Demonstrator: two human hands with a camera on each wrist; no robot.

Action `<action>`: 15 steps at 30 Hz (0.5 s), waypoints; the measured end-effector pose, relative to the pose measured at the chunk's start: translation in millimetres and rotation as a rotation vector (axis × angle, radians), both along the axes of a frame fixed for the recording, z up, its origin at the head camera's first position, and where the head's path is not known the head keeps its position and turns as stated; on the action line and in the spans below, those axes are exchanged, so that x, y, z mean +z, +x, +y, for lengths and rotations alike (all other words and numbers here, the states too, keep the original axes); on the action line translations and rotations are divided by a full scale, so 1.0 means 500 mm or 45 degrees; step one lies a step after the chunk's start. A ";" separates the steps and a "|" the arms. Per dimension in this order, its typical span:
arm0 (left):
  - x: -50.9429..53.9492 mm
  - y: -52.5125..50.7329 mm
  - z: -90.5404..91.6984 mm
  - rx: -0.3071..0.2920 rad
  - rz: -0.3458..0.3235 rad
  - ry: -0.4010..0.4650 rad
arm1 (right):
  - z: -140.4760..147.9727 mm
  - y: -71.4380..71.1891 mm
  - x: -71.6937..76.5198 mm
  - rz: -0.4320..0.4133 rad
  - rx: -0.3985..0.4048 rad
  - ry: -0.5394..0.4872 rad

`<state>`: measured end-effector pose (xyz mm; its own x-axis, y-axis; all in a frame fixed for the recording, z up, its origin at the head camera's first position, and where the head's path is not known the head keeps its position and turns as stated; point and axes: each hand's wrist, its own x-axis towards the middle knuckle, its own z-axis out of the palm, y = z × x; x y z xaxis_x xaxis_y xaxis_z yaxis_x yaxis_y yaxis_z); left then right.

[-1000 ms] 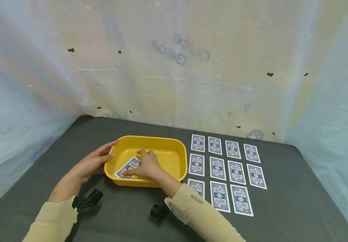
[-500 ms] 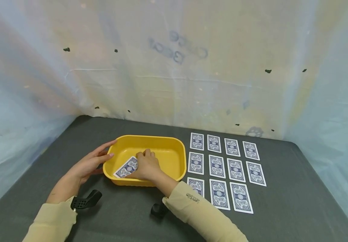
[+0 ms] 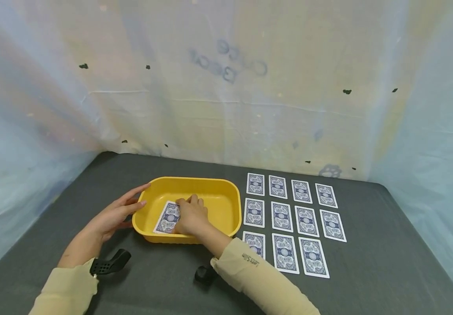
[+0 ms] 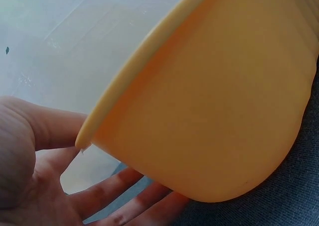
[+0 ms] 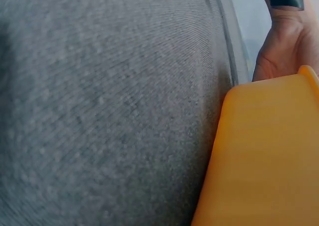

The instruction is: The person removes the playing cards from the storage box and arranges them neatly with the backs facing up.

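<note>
A yellow plastic basin [image 3: 222,186] stands on the dark table. Its left end is held by my left hand [image 3: 110,216], the thumb over the rim and the fingers outside against the wall, as the left wrist view shows. Inside the basin a playing card [image 3: 166,217] shows its blue-and-white patterned back. My right hand [image 3: 192,215] reaches in over the near rim and pinches this card at its right side; the palm hides part of the fingers. In the right wrist view only the basin's outer wall [image 5: 264,151], the table and my left hand [image 5: 289,44] appear.
Several face-down playing cards [image 3: 281,216] lie in rows to the right of the basin, one partly covered by my right sleeve [image 3: 258,275]. Pale sheeting [image 3: 226,122] hangs behind the table [image 3: 388,245] and along its sides.
My right hand's fingers have closed on the card's right side. The card has turned more upright and shifted slightly within the basin. My left hand keeps its hold on the rim.
</note>
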<state>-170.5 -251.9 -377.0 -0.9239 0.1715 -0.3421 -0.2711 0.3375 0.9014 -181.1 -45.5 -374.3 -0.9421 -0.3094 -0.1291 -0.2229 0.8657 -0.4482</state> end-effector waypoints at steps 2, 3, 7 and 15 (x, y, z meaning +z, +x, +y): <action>0.000 -0.001 0.001 0.003 -0.002 -0.004 | 0.001 0.000 0.000 -0.020 -0.013 -0.050; 0.000 -0.001 0.002 0.003 -0.003 -0.007 | 0.002 0.000 0.000 -0.029 -0.015 -0.066; 0.001 -0.001 0.002 -0.004 0.003 -0.007 | 0.005 -0.004 0.001 -0.056 0.043 -0.108; 0.002 0.000 0.000 -0.012 0.002 0.001 | 0.007 -0.013 0.001 -0.207 0.159 -0.238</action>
